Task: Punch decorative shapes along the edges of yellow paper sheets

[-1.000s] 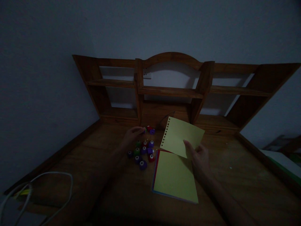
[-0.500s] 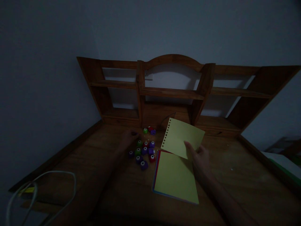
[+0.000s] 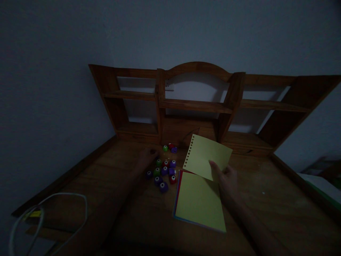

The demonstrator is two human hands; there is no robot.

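Observation:
My right hand point(image 3: 228, 181) pinches a yellow paper sheet point(image 3: 206, 154), thumb on top, and holds it tilted over the far end of a paper stack. A row of small punched holes runs down the sheet's left edge. Yellow paper point(image 3: 199, 202) tops the stack, with red and blue edges showing at its left. My left hand point(image 3: 146, 158) is closed beside the small craft punches, fingers curled round something dark that I cannot make out. Several purple punches point(image 3: 163, 187), red punches point(image 3: 173, 179) and green punches point(image 3: 157, 172) with white round tops stand grouped left of the stack.
Farther back on the wooden desk point(image 3: 247, 213) lie a green punch point(image 3: 165, 148) and a red and a purple one. A wooden shelf unit point(image 3: 195, 105) spans the rear against the wall. A white cable point(image 3: 85, 206) loops at the lower left. The room is dim.
The view has shifted very slightly. Both hands, the sheet and the punches stay almost where they were.

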